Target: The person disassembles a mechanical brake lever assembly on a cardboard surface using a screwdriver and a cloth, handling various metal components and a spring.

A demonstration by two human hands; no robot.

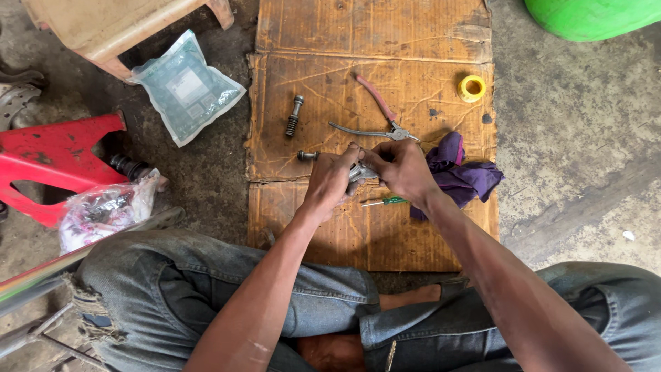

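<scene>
Over a sheet of brown cardboard, my left hand and my right hand meet and both grip a small grey metal part, mostly hidden by the fingers. A dark bolt lies just left of my left hand. Beside my right wrist is a small green-handled screwdriver. Pliers with one red handle rest just beyond my hands. A purple rag is crumpled to the right of my right hand.
A threaded metal pin and a yellow tape roll lie on the cardboard. A sealed plastic packet, a crumpled plastic bag, a red metal frame and a stool are at left. A green object sits at top right.
</scene>
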